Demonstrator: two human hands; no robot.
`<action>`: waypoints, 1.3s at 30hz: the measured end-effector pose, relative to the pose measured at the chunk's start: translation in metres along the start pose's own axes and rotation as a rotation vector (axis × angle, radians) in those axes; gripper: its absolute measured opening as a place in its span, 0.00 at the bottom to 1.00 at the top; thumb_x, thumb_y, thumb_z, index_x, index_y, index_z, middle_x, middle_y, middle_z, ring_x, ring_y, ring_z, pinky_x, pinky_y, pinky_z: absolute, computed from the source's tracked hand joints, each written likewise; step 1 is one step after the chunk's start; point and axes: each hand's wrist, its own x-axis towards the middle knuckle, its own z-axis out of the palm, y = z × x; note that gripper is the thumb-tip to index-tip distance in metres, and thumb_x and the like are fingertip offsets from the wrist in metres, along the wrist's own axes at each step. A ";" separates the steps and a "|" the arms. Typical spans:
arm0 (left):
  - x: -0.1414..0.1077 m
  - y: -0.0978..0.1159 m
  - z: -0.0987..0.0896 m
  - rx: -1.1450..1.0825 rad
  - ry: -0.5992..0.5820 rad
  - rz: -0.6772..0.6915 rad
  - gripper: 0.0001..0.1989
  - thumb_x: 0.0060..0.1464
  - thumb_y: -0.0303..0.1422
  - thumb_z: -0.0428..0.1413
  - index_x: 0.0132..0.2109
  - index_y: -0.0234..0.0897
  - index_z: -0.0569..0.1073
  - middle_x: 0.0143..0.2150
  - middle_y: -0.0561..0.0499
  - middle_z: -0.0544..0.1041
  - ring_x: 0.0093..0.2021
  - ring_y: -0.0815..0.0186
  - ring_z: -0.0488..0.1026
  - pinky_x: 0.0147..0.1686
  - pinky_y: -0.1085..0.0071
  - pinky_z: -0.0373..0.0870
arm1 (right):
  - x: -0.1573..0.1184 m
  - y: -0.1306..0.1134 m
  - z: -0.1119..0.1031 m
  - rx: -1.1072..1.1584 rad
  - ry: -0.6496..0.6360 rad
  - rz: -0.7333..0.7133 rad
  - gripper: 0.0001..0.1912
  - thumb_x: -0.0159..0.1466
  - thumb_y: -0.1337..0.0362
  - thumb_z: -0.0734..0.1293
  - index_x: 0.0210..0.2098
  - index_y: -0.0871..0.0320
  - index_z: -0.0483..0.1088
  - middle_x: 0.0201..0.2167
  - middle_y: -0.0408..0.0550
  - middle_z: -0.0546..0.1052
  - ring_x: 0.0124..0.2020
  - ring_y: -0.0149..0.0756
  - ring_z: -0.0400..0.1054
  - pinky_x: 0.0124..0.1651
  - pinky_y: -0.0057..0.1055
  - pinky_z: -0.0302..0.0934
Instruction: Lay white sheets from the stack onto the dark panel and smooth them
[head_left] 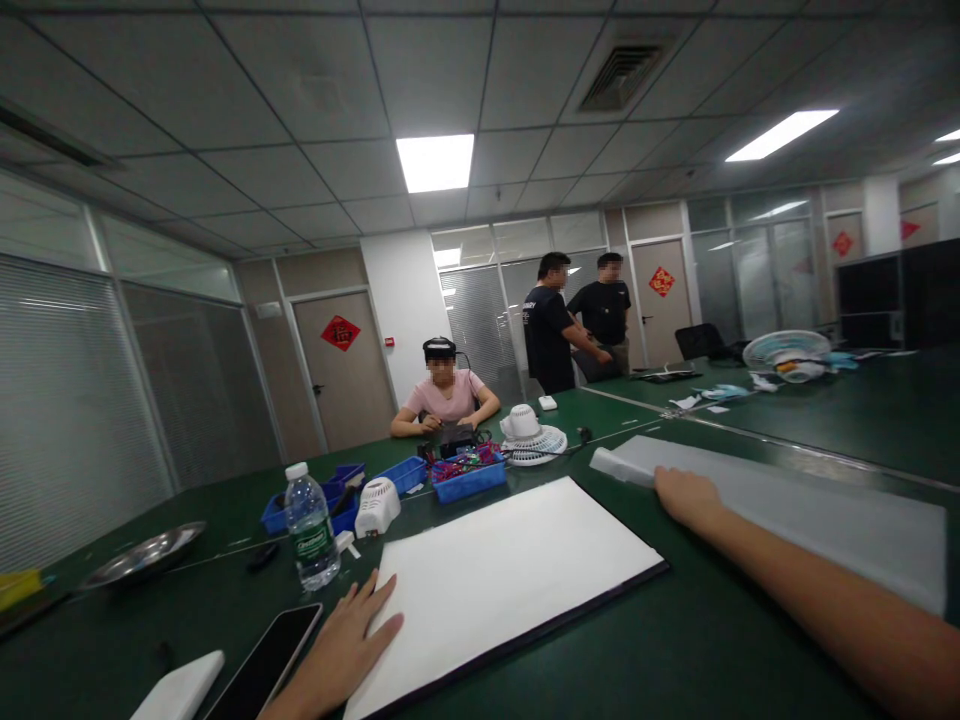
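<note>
The splayed left hand (341, 640) likely steadies the dark-edged white board (495, 580) flat, while the right hand (684, 495), its grip unclear, touches the partly rolled translucent sheet (810, 515) alongside on the green table (697, 650).

Worktop (712, 650): board (495, 580) at centre front; sheet (825, 510) to its right. Bottle (312, 535) left of board, phone (266, 665) nearer, metal dish (146, 555) farther left. Fan part (377, 506) between bottle and basket (471, 482); cables (466, 460) in basket, behind board. Seated person (446, 395) behind basket; two standing people (577, 320) farther back, to the right.
</note>
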 end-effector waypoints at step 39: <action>0.002 -0.006 0.003 -0.084 0.002 -0.017 0.45 0.60 0.60 0.44 0.73 0.35 0.53 0.76 0.45 0.50 0.75 0.43 0.44 0.71 0.45 0.44 | -0.161 -0.156 -0.054 0.359 -0.099 -1.154 0.30 0.65 0.47 0.65 0.60 0.57 0.69 0.58 0.57 0.74 0.56 0.52 0.68 0.58 0.47 0.59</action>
